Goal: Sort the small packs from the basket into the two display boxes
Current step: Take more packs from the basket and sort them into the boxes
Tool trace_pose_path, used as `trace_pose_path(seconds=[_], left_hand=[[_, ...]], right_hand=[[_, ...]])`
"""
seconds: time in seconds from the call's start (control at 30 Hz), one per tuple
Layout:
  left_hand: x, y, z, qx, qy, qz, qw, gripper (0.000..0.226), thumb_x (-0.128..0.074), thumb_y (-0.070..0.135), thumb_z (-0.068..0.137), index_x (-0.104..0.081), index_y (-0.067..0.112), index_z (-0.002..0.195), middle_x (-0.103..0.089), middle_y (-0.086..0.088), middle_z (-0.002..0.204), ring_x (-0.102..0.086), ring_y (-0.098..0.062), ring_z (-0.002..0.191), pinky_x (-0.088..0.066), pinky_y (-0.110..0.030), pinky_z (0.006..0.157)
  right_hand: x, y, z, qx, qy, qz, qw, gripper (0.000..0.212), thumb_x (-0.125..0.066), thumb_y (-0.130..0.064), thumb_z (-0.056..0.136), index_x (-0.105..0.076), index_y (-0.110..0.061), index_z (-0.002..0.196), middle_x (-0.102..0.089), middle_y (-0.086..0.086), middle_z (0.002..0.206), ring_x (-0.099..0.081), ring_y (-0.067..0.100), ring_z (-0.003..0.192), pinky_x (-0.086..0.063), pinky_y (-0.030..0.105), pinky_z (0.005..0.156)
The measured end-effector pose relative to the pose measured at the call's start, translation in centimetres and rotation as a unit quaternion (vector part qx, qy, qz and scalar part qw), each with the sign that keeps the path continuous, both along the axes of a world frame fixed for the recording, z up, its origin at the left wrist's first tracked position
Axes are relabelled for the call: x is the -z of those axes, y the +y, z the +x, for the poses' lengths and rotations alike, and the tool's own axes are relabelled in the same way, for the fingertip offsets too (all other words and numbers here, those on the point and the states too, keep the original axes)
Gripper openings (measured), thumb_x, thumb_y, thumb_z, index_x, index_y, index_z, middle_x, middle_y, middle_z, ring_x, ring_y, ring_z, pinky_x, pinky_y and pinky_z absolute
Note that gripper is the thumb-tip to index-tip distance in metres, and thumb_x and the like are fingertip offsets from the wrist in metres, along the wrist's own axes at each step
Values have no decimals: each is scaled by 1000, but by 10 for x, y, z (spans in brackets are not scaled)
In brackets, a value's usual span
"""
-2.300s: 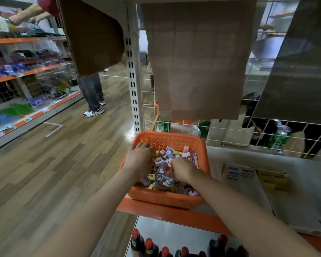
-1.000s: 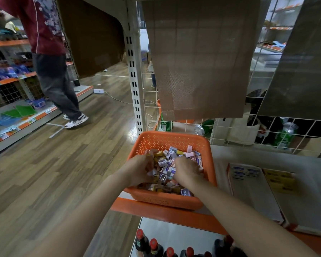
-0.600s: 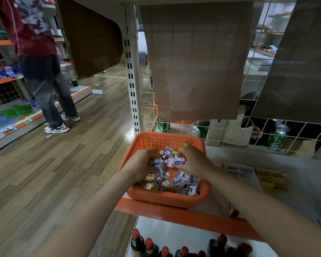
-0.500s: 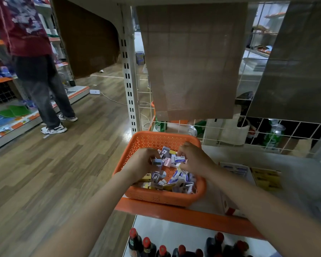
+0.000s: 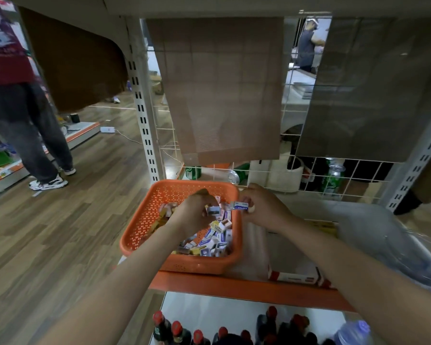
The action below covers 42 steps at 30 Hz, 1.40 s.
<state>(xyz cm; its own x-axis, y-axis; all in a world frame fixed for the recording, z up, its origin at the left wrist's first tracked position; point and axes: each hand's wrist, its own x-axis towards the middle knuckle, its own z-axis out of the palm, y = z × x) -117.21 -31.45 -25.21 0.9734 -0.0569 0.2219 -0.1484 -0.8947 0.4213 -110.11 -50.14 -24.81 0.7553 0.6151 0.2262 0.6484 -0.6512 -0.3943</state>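
Left hand (image 5: 193, 215) and right hand (image 5: 265, 210) pinch boxy packs (image 5: 240, 206) at perforated plastic basket (image 5: 144, 220)

view: head — single, wide-angle | faces: forward, down | range: near, above basket (image 5: 139, 220)

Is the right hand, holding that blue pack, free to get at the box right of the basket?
Probably yes. The right hand pinches the blue pack at the basket rim, and the display box lies right below it; nothing visible blocks the way, only the person's own forearm crosses it.
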Motion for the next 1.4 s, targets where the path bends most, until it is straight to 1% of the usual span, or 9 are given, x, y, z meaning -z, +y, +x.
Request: trace_pose_path(seconds=[0.1, 0.23, 0.33, 0.43, 0.57, 0.67, 0.93, 1.23, 1.4], left_hand=[[-2, -23, 10, 26, -26, -5, 999, 22, -68, 6, 81, -69, 11, 103, -59, -3, 109, -60, -17, 79, -46, -23, 72], [0, -58, 26, 58, -34, -7, 998, 18, -67, 2, 77, -69, 4, 95, -60, -12, 101, -58, -28, 90, -39, -24, 73], [5, -84, 34, 77, -27, -9, 997, 21, -67, 5, 79, -68, 7, 100, -59, -10, 104, -59, -24, 93, -40, -22, 76], [9, -101, 42, 94, -23, -8, 995, 22, -66, 5, 81, -68, 5, 102, -59, -9, 104, -60, -21, 92, -37, -18, 73], [13, -108, 51, 95, -14, -3, 995, 20, -65, 7, 81, -68, 8, 101, -57, -7, 102, -61, -21, 86, -44, -23, 75], [16, -109, 54, 96, -14, -7, 995, 20, -65, 5, 80, -68, 7, 100, -57, -8, 102, -60, -19, 86, -43, -23, 76], [25, -102, 57, 103, -10, -6, 995, 19, -66, 8, 81, -68, 7, 100, -57, -9, 102, -61, -21, 86, -48, -28, 79], [28, -101, 59, 105, -11, -7, 994, 18, -65, 10, 82, -68, 6, 100, -57, -9, 101, -61, -22, 84, -50, -33, 78], [29, -101, 60, 104, -11, -11, 994, 19, -66, 9, 82, -67, 6, 101, -56, -9, 102, -60, -22, 85, -50, -33, 78]], right_hand=[[-3, -32, 6, 35, -9, -2, 999, 16, -71, -11, 72, -62, -12, 86, -46, -1, 86, -55, 21, 78, -45, 34, 70], [6, -79, 15, 95, -9, -14, 995, 19, -71, -11, 74, -64, -6, 91, -50, 3, 87, -54, 22, 77, -43, 33, 67], [18, -106, 19, 116, 19, -7, 993, 20, -74, -8, 72, -64, -4, 89, -56, 8, 89, -56, 25, 78, -46, 37, 70], [31, -119, 24, 121, 35, -18, 992, 19, -72, -8, 73, -62, -6, 89, -56, 8, 88, -57, 25, 78, -45, 34, 69], [45, -121, 30, 121, 43, -26, 991, 17, -69, -8, 74, -62, -8, 90, -56, 6, 89, -57, 24, 82, -47, 35, 73], [51, -119, 35, 111, 34, -57, 992, 16, -66, -10, 77, -61, -8, 93, -54, 4, 89, -56, 25, 85, -43, 32, 73], [61, -108, 39, 102, -61, -230, 966, 17, -57, -20, 87, -62, -17, 103, -62, 5, 109, -52, 23, 106, -33, 31, 90], [73, -104, 36, 110, -97, -246, 958, 21, -53, -21, 93, -68, -21, 107, -61, 0, 111, -47, 19, 107, -35, 31, 92], [76, -101, 35, 106, -108, -264, 953, 25, -49, -20, 95, -68, -22, 110, -63, 1, 109, -46, 20, 108, -31, 33, 92]])
